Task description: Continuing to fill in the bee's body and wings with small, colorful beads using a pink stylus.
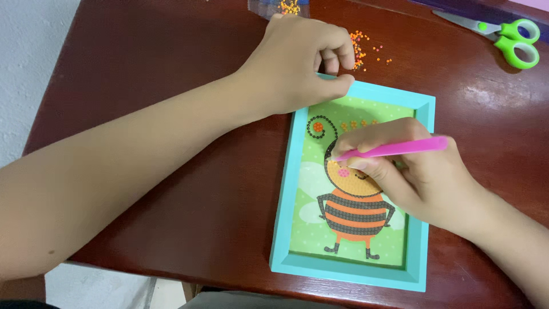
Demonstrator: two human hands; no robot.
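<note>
Inside the turquoise frame, the right hand pinches a pink pen on the bee picture; the left hand, fingers curled empty, steadies the frame's far edge.

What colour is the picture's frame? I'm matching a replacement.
Turquoise frame, clearest in the head view.

A frame lies flat on the counter, toward its near edge, with a bee picture inside it. The left hand rests on the frame's far left corner. The right hand lies over the picture's upper right part, holding a pen whose tip touches the picture near the bee's head. Loose beads lie behind the frame, just right of the left hand. A bead bag sits at the far edge. Scissors lie at the far right, well apart from the frame.
</note>
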